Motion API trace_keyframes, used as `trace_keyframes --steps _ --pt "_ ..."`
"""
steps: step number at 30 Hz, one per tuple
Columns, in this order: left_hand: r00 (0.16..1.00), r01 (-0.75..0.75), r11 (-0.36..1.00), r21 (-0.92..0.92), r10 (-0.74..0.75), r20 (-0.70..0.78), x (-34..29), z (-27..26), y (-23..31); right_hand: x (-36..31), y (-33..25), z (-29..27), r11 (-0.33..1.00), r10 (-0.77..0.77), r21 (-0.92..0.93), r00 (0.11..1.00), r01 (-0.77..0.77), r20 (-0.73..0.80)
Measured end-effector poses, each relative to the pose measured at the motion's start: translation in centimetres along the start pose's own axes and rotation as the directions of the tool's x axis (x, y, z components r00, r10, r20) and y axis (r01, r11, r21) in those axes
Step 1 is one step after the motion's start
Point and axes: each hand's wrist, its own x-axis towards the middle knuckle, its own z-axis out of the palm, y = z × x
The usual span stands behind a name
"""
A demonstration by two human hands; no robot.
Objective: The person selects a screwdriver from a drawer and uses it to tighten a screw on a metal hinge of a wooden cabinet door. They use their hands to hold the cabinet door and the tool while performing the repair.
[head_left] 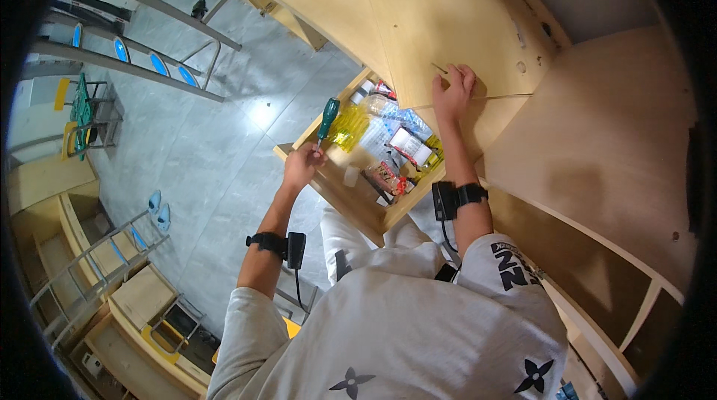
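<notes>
My left hand (302, 165) is closed around the metal shaft of a screwdriver (328, 118). Its green handle points up and away, over the left side of an open wooden drawer (302, 129). On the desktop (422, 8), my right hand (454, 94) has its fingers bent. A thin, brass-coloured piece like a long screw (439, 67) juts from the fingertips; its held end is hidden. Inside the drawer lie a yellow clear packet (349, 128), crumpled clear plastic (382, 135), a white packet (410, 145) and red wrappers (388, 176).
A wooden side panel (597, 123) stands at the right, with an open compartment (538, 228) below. Across the grey tiled floor (224, 153) at the left are a metal ladder frame (149, 8), blue slippers (158, 209), a green-draped chair (82, 116) and wooden cabinets (142, 295).
</notes>
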Motion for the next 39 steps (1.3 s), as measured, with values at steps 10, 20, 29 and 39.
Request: trace_keyframes --steps 10,20,29,39 --pt "0.967 -0.072 0.988 -0.137 0.102 0.233 -0.3 5.7 1.3 -10.4 -9.2 -1.6 0.350 0.044 0.356 0.395 -0.866 0.917" --pt "0.820 -0.246 0.847 0.471 -0.077 0.567 0.6 9.0 -3.2 -18.0 -1.8 -1.2 0.527 0.352 0.299 0.525 -0.796 0.775" --pt "0.861 -0.379 0.765 0.521 0.084 0.502 0.9 9.7 -8.9 -20.0 -2.4 -1.3 0.413 0.356 0.228 0.387 -0.882 0.850" --pt "0.825 -0.285 0.736 0.613 -0.137 0.548 0.5 8.9 -3.5 -20.0 -1.8 -1.9 0.371 0.397 0.316 0.457 -0.873 0.796"
